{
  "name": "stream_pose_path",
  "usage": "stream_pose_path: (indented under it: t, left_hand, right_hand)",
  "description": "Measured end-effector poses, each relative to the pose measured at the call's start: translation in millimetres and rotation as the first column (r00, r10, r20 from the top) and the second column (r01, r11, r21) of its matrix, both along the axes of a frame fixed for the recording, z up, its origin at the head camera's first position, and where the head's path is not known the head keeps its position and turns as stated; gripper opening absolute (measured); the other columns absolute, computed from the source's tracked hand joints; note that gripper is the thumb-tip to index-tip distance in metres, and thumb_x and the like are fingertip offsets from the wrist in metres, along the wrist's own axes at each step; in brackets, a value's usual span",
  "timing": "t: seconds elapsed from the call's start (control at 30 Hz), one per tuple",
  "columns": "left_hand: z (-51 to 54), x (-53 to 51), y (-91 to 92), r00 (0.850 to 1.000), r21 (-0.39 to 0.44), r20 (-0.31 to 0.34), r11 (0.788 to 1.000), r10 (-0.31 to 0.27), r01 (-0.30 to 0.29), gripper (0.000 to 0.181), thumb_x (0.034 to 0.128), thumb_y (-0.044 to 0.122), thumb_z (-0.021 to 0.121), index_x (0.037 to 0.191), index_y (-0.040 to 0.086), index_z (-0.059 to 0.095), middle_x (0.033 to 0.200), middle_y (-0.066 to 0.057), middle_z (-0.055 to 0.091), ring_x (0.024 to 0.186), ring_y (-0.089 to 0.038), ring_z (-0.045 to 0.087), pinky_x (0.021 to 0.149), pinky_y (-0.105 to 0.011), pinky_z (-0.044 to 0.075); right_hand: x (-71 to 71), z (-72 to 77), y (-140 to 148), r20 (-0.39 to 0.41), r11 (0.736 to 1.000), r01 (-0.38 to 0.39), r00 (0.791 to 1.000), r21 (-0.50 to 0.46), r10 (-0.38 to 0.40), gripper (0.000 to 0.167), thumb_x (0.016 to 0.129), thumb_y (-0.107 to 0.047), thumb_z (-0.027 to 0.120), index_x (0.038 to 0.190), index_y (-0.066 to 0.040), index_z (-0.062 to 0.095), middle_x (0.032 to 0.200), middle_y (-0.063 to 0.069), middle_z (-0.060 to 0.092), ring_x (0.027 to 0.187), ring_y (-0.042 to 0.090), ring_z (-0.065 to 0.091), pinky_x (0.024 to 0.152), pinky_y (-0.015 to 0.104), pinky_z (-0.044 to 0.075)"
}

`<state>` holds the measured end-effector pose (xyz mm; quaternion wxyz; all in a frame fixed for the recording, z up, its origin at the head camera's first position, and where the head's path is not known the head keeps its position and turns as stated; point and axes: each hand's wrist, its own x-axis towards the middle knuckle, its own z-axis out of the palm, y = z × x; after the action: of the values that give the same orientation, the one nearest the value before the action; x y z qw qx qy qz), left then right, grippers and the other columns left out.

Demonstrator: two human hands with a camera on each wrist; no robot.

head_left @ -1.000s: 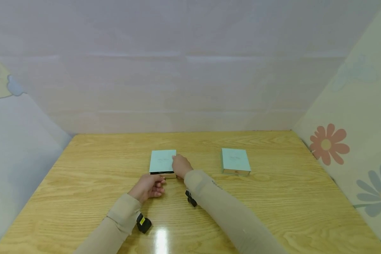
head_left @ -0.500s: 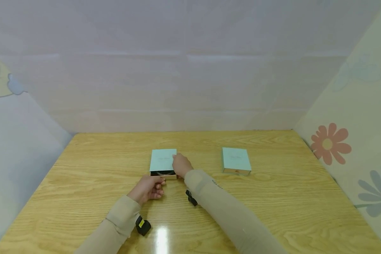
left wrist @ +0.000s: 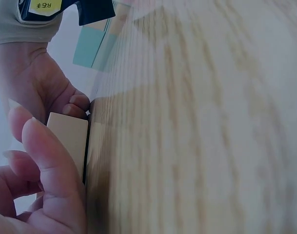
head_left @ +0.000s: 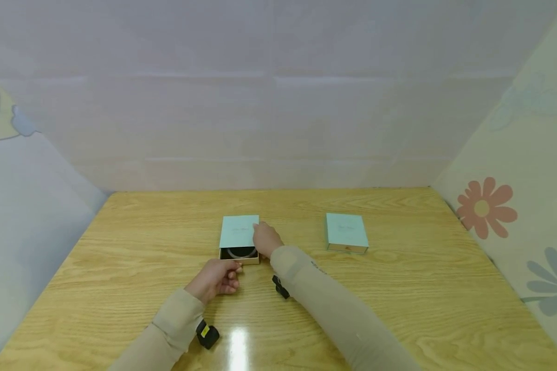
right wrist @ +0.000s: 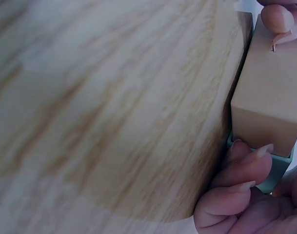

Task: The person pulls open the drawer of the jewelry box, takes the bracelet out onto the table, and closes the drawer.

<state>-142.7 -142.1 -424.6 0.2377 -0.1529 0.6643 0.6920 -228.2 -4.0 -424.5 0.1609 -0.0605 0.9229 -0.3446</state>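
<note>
A pale turquoise drawer box [head_left: 238, 231] lies on the table in the head view, its beige drawer [head_left: 249, 261] slid partly out toward me. Inside the dark drawer, part of a grey, ring-shaped bangle [head_left: 233, 255] shows; the sleeve covers the rest. My left hand [head_left: 215, 278] pinches a small pull tab [right wrist: 273, 48] at the drawer's front, seen in the right wrist view. With my right hand [head_left: 266, 240] I grip the right side of the turquoise sleeve [right wrist: 272, 175]. The left wrist view shows the beige drawer front [left wrist: 72, 136] between both hands.
A second turquoise box [head_left: 346, 230], its drawer pushed in, stands to the right on the wooden table [head_left: 422, 288]. A pale wall covering [head_left: 269, 129] rises behind the table's back edge. Printed side panels [head_left: 501, 247] flank it.
The drawer has come farther out of its sleeve toward me, drawn by my left hand, and more of the bangle shows. My right hand keeps its grip on the sleeve.
</note>
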Motion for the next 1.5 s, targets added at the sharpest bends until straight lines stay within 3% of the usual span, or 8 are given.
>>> stream_pose_path:
  t: [0.13,0.57,1.0,1.1,1.3,1.5]
  left_hand:
    - [-1.0,1.6,-1.0,1.0,0.003,-0.002,1.0,-0.007,0.007,0.016,0.0965,0.005,0.045,0.088,0.0,0.058,0.058,0.003,0.044,0.048,-0.006,0.053,0.046,-0.018,0.048]
    - [-3.0,5.4,-1.0,1.0,0.007,0.003,1.0,0.002,-0.002,0.015,0.0965,0.005,0.046,0.094,-0.003,0.058,0.058,0.003,0.045,0.049,-0.006,0.054,0.047,-0.019,0.05]
    - [-2.7,11.4,-0.4,1.0,0.018,-0.003,1.0,0.006,-0.006,0.015,0.0941,0.002,0.046,0.087,0.0,0.059,0.055,0.004,0.046,0.046,-0.005,0.054,0.046,-0.02,0.051]
    - [-1.9,12.2,0.4,1.0,0.022,-0.005,1.0,0.008,-0.008,0.014,0.0943,0.002,0.046,0.089,-0.002,0.059,0.055,0.004,0.046,0.046,-0.005,0.053,0.046,-0.019,0.051]
    - [-1.8,12.9,0.3,1.0,0.025,-0.005,1.0,0.013,-0.012,0.014,0.0944,0.003,0.047,0.095,-0.005,0.059,0.055,0.004,0.046,0.046,-0.005,0.054,0.046,-0.019,0.05]
    - [-3.0,13.6,-0.5,1.0,0.004,0.008,1.0,0.011,-0.011,0.014,0.0948,0.004,0.048,0.092,-0.002,0.06,0.055,0.005,0.045,0.047,-0.005,0.053,0.046,-0.02,0.05]
  right_hand:
    - [0.8,0.9,0,0.006,1.0,0.007,1.0,-0.014,-0.007,0.046,0.109,-0.02,0.026,0.14,0.011,0.041,0.122,0.026,0.054,0.043,0.019,0.044,0.044,0.028,0.043]
    - [1.9,4.0,0,-0.014,0.999,-0.026,1.0,0.021,0.026,0.042,0.109,-0.016,0.027,0.137,0.007,0.048,0.14,0.023,0.046,0.048,0.019,0.046,0.046,0.028,0.045]
    - [3.9,2.9,0,-0.01,1.0,-0.018,1.0,0.015,0.018,0.042,0.109,-0.016,0.027,0.137,0.007,0.048,0.141,0.022,0.045,0.044,0.018,0.044,0.044,0.027,0.043]
    - [3.5,2.7,0,-0.011,1.0,-0.012,1.0,0.014,0.012,0.041,0.108,-0.016,0.028,0.137,0.007,0.048,0.137,0.022,0.047,0.043,0.018,0.044,0.043,0.027,0.043]
    - [4.0,4.1,0,-0.009,1.0,0.005,1.0,0.01,-0.005,0.043,0.109,-0.019,0.027,0.134,0.009,0.049,0.114,0.024,0.055,0.042,0.019,0.044,0.043,0.027,0.042]
    - [6.5,6.8,0,-0.035,0.999,-0.03,0.999,0.046,0.031,0.04,0.108,-0.013,0.03,0.134,0.007,0.051,0.135,0.023,0.049,0.047,0.019,0.045,0.051,0.03,0.046]
